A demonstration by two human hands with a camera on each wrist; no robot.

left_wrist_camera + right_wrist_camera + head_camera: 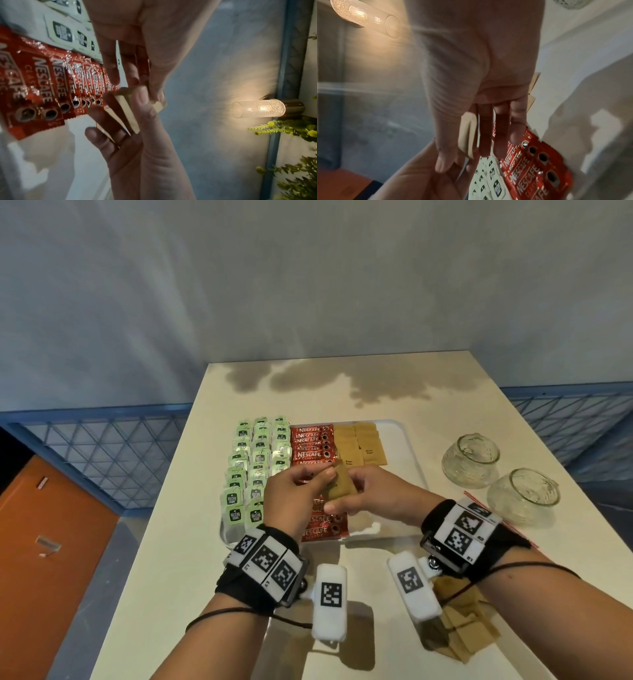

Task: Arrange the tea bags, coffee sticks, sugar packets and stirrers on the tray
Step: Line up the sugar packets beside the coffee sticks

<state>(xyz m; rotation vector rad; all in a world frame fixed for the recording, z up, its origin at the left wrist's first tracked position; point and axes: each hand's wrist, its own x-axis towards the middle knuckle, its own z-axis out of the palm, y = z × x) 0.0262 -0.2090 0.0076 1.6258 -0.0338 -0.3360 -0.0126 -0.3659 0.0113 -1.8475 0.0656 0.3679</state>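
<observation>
A white tray (409, 446) holds green tea bags (257, 460) in columns on its left, red coffee sticks (313, 440) down the middle and brown sugar packets (359, 446) at the far right. Above the middle of the tray both hands hold a small stack of brown sugar packets (342, 486). My left hand (317, 477) pinches the stack's left edge with thumb and fingers (113, 75). My right hand (354, 491) grips it from the right, thumb underneath. The held packets (126, 112) (467, 135) fan out slightly. Thin red stirrers (479, 501) lie partly hidden under my right wrist.
Two empty glass jars (471, 460) (524, 496) stand on the table right of the tray. Several loose brown sugar packets (459, 628) lie near the table's front right, under my right forearm. The table's left edge drops to an orange floor (51, 525).
</observation>
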